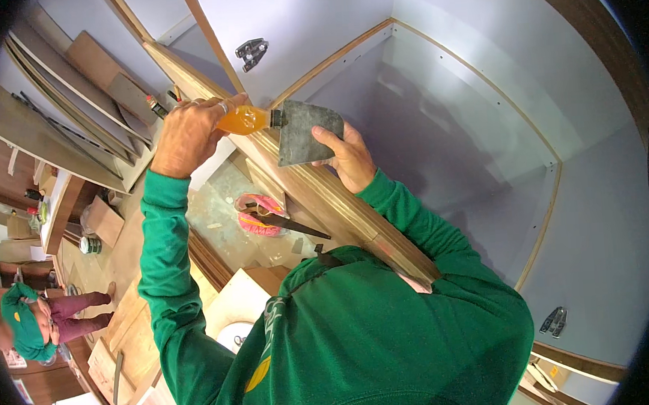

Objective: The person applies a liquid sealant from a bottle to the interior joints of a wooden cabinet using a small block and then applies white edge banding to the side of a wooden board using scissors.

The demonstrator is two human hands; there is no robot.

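In my left hand (188,137), a translucent amber bottle (245,120) with a black neck lies tipped sideways, its neck pointing right. The neck meets the left edge of a thin, dark grey flat piece (306,132); I cannot tell what it is made of. My right hand (350,155) pinches that piece at its right side, thumb on top. Both hands are above a long wooden cabinet edge (316,184) with a grooved face, which runs diagonally beneath them.
Right of the edge is a pale cabinet interior (441,142) with black hinges (252,53). On the floor at left lie a pink bag (257,213) and a dark saw-like blade (296,225). Boards (68,85) lean behind. Another person (32,321) in green stands far left.
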